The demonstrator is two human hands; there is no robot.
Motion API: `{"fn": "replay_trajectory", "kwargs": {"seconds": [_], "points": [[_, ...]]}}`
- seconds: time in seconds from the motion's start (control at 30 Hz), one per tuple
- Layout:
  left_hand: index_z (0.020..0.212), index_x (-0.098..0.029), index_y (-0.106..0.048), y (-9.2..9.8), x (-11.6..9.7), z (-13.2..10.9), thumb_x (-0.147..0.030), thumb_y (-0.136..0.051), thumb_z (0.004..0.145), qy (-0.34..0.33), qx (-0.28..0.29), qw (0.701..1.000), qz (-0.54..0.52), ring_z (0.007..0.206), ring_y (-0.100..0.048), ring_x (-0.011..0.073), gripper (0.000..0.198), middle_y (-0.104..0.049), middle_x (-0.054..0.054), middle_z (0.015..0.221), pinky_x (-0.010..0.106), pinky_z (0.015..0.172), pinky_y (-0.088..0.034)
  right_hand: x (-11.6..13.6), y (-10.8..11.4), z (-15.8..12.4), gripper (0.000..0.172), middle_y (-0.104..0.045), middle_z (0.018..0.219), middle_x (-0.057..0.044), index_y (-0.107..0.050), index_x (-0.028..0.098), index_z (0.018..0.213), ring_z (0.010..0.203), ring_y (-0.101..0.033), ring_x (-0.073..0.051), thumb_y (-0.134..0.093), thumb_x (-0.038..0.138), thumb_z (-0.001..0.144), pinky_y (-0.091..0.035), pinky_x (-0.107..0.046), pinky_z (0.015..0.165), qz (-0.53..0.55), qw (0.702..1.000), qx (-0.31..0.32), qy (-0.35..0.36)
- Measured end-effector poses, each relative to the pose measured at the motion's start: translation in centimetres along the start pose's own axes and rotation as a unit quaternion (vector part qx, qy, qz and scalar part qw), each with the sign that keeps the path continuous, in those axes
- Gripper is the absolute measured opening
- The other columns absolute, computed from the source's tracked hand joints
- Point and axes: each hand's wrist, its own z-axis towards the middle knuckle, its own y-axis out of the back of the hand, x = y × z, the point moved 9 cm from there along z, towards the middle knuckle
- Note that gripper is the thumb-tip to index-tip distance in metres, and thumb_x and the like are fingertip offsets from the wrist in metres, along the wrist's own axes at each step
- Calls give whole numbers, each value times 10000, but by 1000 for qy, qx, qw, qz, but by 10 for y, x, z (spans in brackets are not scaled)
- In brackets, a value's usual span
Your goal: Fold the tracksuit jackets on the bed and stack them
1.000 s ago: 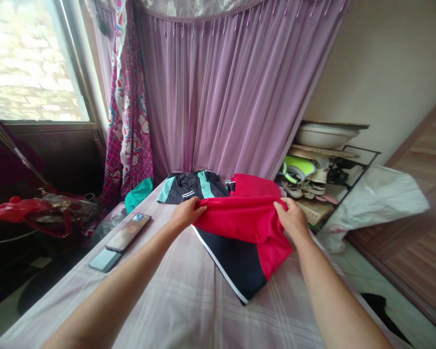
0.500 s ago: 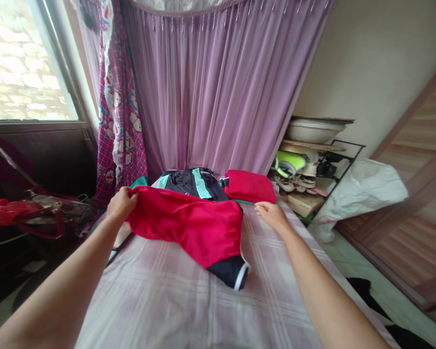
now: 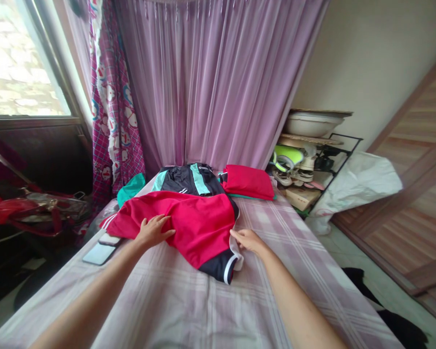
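Note:
A red shirt [image 3: 196, 213] with dark navy, white-edged parts at its near right corner and white stripes at its left end lies folded over on the bed. Spread across its near left part, my left hand [image 3: 154, 231] rests with fingers apart, holding nothing. My right hand [image 3: 249, 240] is at the shirt's right edge, thumb and fingers closed on the white trim there. Just beyond the shirt lies a dark jacket [image 3: 181, 178] with turquoise panels. To its right sits a folded red garment [image 3: 249, 182] on top of something green.
Two phones [image 3: 99, 253] lie at the bed's left edge, near a green cloth [image 3: 131, 189]. The plaid bedsheet [image 3: 189, 315] stretches toward me. Purple curtains [image 3: 210, 87] hang behind. On the right stand a shoe rack [image 3: 334, 169] and a white sack [image 3: 363, 179].
My left hand has let go of the shirt's left end and moved right onto its middle. That end now lies down, uncovering the phones. My right hand has come left to the shirt's edge.

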Motion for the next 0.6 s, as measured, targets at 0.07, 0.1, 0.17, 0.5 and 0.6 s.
{"fn": "replay_trajectory", "kwargs": {"seconds": [0.07,0.1,0.17,0.5,0.6], "points": [[1421,-294,-484,-2,-5,-2,-563,-520,866,-4,9,1000,4,1415,-377,327,618,-441,125,1530,637,1131,-211,5,-7,0,328,-679,625,-18,-685,178,673,608,-618,-147,-648,480,796,-408,-227,563,-10,1000,6,3],[1421,-294,-484,-2,-6,-3,-565,-515,867,-7,10,1000,5,1415,-378,329,617,-440,127,1530,642,1128,-213,7,-9,-1,287,-687,643,-20,-687,180,681,628,-624,-150,-670,449,779,-409,-228,575,-15,1000,6,4],[1415,-300,-492,-3,-7,-3,-565,-507,870,-14,8,1000,6,1406,-389,334,607,-451,128,1522,649,1117,-228,9,-8,-1,224,-713,716,-32,-703,188,736,695,-643,-165,-679,408,769,-415,-237,609,-23,1000,-3,3],[1397,-302,-532,-16,-7,-3,-537,-565,847,-20,-9,999,33,1407,-381,346,599,-467,113,1512,620,1124,-248,19,-11,-5,186,-727,750,-26,-701,196,716,729,-647,-163,-620,335,810,-397,-234,616,-26,999,-16,20],[1368,-295,-567,-17,-8,-5,-522,-544,869,-26,-23,999,32,1400,-392,344,549,-476,116,1503,626,1125,-246,17,-6,-8,174,-744,854,-42,-714,204,803,807,-655,-170,-593,326,832,-407,-231,639,-21,999,-41,21]]}}
